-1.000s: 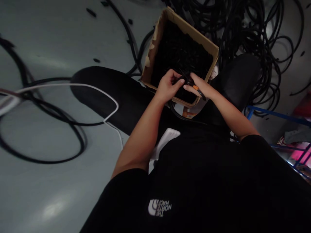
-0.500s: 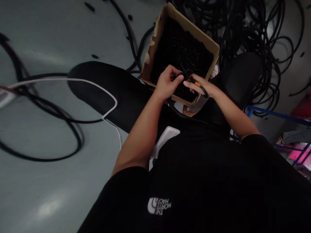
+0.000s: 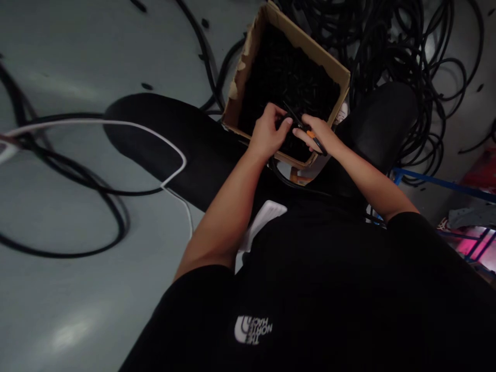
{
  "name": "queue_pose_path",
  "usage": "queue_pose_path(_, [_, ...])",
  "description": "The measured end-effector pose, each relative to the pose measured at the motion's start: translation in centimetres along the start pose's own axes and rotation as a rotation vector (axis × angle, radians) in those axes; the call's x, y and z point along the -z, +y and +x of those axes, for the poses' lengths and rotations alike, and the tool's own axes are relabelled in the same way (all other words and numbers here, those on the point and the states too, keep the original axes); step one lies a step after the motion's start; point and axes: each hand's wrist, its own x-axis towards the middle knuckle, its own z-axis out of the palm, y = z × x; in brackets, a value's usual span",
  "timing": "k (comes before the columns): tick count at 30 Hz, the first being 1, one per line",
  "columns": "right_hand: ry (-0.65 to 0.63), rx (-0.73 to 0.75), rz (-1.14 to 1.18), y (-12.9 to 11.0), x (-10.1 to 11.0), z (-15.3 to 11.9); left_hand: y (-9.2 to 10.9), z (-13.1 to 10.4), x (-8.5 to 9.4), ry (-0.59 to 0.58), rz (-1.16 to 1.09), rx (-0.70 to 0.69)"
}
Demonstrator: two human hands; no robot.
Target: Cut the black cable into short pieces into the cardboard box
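Note:
Over the near side of the cardboard box (image 3: pixel 310 45), both my hands are close together. My right hand (image 3: pixel 318 130) is closed on scissors (image 3: pixel 312 135) with black and orange handles, whose dark blades point up and left toward my left hand. My left hand (image 3: pixel 268 128) is curled, thumb and fingertips brought near each other. What it pinches is dark against the box's contents and cannot be made out. Many short black pieces (image 3: pixel 294 77) fill the box, which stands between my knees.
A big tangle of black hose or cable (image 3: pixel 391 57) lies at the upper right. Black loops (image 3: pixel 70 255) and a white cable (image 3: pixel 147 129) run on the left. A white device (image 3: pixel 267 214) rests on my lap. A blue frame (image 3: pixel 445 182) stands at right.
The scissors have turned in my right hand, and their blades now show pointing up and left. My left hand has stayed almost in place.

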Motion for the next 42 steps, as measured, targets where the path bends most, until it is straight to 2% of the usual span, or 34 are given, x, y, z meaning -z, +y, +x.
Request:
queue_pose_path(3, [0.072, -0.041, -0.052, 0.2, -0.2, 0.0, -0.2, -0.1, 0.0, 0.023, 0.044, 0.026])
queue_pose_path(7, [0.041, -0.060, -0.071, 0.9, 0.0, -0.1, 0.2, 0.0, 0.2, 0.027, 0.008, 0.047])
queue_pose_path(11, [-0.023, -0.018, -0.082, 1.2, 0.4, 0.0, 1.3, -0.1, 0.2, -0.045, -0.049, 0.062])
queue_pose_path(16, [0.057, -0.012, -0.156, 0.8, 0.7, -0.1, 1.1, -0.1, 0.2, -0.107, -0.141, 0.094])
queue_pose_path(23, [0.057, -0.025, -0.196, 2.0, 1.3, -0.4, -0.8, 0.7, 1.0, -0.019, -0.303, 0.107])
queue_pose_path(31, [0.077, -0.036, -0.093, 2.8, 1.0, 0.0, -0.4, 0.4, 0.3, -0.035, -0.416, 0.195])
queue_pose_path(35, [0.039, -0.007, -0.092, 3.1, 0.6, 0.6, -0.2, 0.6, 0.9, -0.047, -0.441, 0.179])
queue_pose_path(42, [-0.037, 0.094, -0.139, 2.2, 0.2, 0.7, 0.0, 0.8, 1.4, 0.022, -0.419, 0.148])
